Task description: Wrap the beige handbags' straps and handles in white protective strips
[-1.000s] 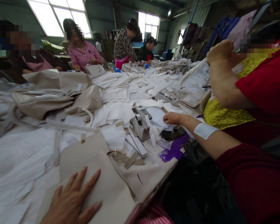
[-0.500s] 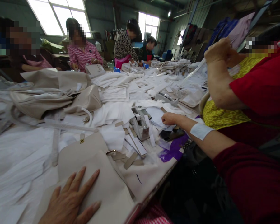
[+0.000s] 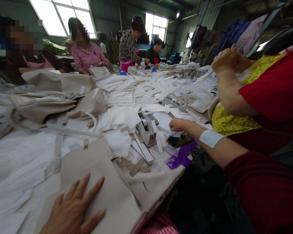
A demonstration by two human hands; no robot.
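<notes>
My left hand [image 3: 74,206] lies flat with fingers spread on a beige handbag [image 3: 112,191]. The bag's flap [image 3: 84,156] is folded back, with a small gold-coloured clasp [image 3: 86,147] on its far edge and a metal ring [image 3: 116,158] at its side. My right hand [image 3: 177,124] reaches out over a stack of white sheets [image 3: 162,120], its fingers curled closed. What those fingers hold, if anything, is hidden. Just left of it stand a grey tape dispenser [image 3: 146,130] and a dark phone-like object [image 3: 152,118].
Beige strips [image 3: 136,167] and purple plastic [image 3: 182,156] lie near the table edge. More beige bags [image 3: 85,104] and piles of white sheets [image 3: 119,97] cover the table. A co-worker in a red sleeve [image 3: 266,87] sits close on the right; several others work across the table.
Both my hands stay where they were. The co-worker on the right has shifted their raised hands slightly left and down.
</notes>
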